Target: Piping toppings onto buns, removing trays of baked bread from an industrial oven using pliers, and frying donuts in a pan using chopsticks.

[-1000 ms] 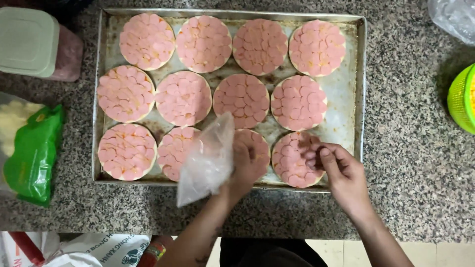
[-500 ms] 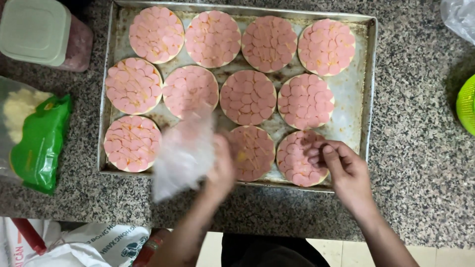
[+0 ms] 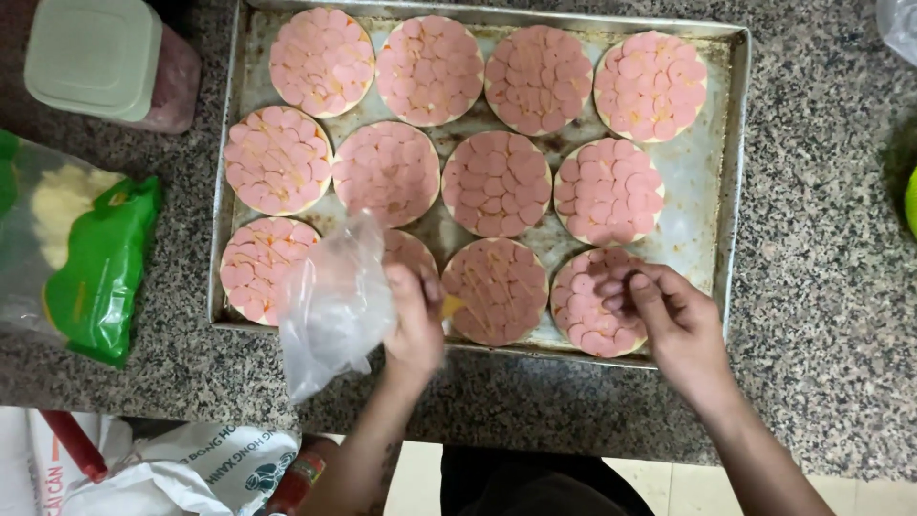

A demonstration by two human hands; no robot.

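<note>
A metal baking tray [image 3: 731, 182] on a speckled stone counter holds several round bases covered with pink sausage slices [image 3: 497, 182]. My left hand [image 3: 415, 320] grips a crumpled clear plastic bag [image 3: 330, 306] over the tray's near edge, hiding part of one round. My right hand [image 3: 669, 320] rests with fingertips pinched on the slices of the near right round [image 3: 583, 311]. Whether a slice is between those fingers I cannot tell.
A plastic tub with a pale green lid [image 3: 105, 62] stands at the far left. A green-and-clear bag of pale shreds [image 3: 76, 248] lies left of the tray. White printed bags [image 3: 181, 468] sit below the counter edge. A green object [image 3: 909, 201] peeks in at right.
My left hand carried the plastic bag leftward along the tray's near edge. The right hand stayed on the near right round. The view shifted slightly.
</note>
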